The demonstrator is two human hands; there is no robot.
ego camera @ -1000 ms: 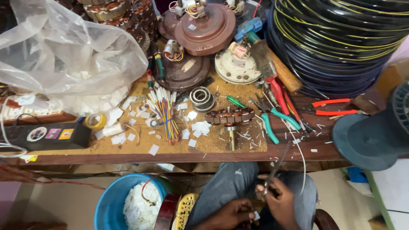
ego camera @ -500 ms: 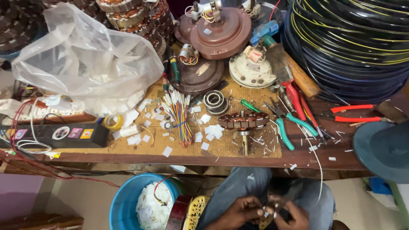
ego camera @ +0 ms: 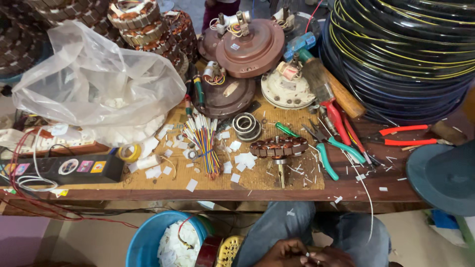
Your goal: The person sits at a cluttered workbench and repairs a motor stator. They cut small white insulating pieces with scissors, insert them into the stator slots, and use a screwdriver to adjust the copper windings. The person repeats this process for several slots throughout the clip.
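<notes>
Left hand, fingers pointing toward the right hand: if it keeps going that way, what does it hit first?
The left hand points across the lap at the right hand; fingertips nearly meet around a small pale piece, likely met first. Depth is unclear.

Motor parts, pliers and a wire bundle crowd the workbench; open room remains below its edge.
</notes>
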